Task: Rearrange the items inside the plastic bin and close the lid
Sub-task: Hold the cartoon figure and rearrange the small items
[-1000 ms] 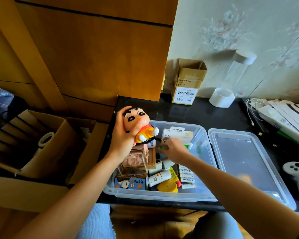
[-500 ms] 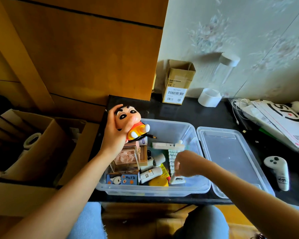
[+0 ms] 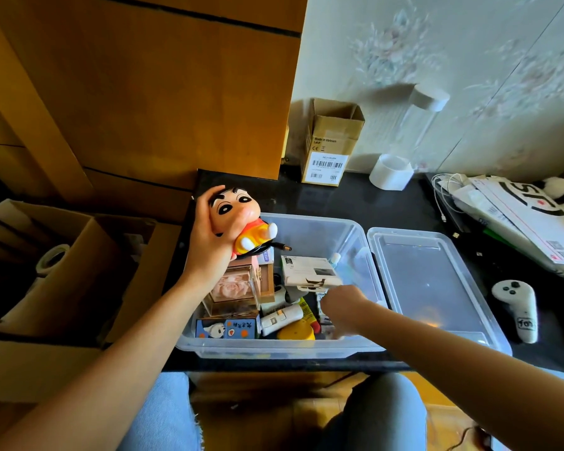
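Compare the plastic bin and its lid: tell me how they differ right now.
The plastic bin is deep and holds boxes, tubes and other small items; the lid is shallow and has nothing lying on it. The right hand reaches into the bin, while no hand touches the lid. The bin stands to the left, the lid flat on the black table beside it, not yet on. Both are clear plastic and roughly rectangular.

Bright daylight from the right washes out the wall; the bottle throws its shadow leftward. Left of the plastic bin, cardboard boxes sit dim. Glare on lid. Wide-angle bending at edges, slight softness.
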Demonstrator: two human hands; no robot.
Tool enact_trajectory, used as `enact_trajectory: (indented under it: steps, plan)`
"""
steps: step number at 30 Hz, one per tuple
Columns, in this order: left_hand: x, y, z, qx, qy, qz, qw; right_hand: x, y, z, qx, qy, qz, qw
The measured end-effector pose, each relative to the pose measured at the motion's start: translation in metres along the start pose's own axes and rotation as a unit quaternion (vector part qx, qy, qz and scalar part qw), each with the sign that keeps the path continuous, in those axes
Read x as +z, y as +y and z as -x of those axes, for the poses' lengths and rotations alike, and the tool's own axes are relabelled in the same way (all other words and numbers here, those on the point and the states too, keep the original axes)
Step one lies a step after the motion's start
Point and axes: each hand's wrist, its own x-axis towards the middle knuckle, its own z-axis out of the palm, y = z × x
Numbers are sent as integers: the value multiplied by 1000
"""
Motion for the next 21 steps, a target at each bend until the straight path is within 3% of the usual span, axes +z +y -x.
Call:
enact_trajectory:
  steps: [12,15,21]
  plan:
    - [0,-1,-1,-3,4,1,1000,6,-1,-9,8,-18,-58,998]
    - [0,-1,-1,-6,4,4,1000,3,3,-6,16,-13,-116,993]
    - [-1,-2,-1,-6,3,5,1000,-10,14,-7,72,94,-279,953]
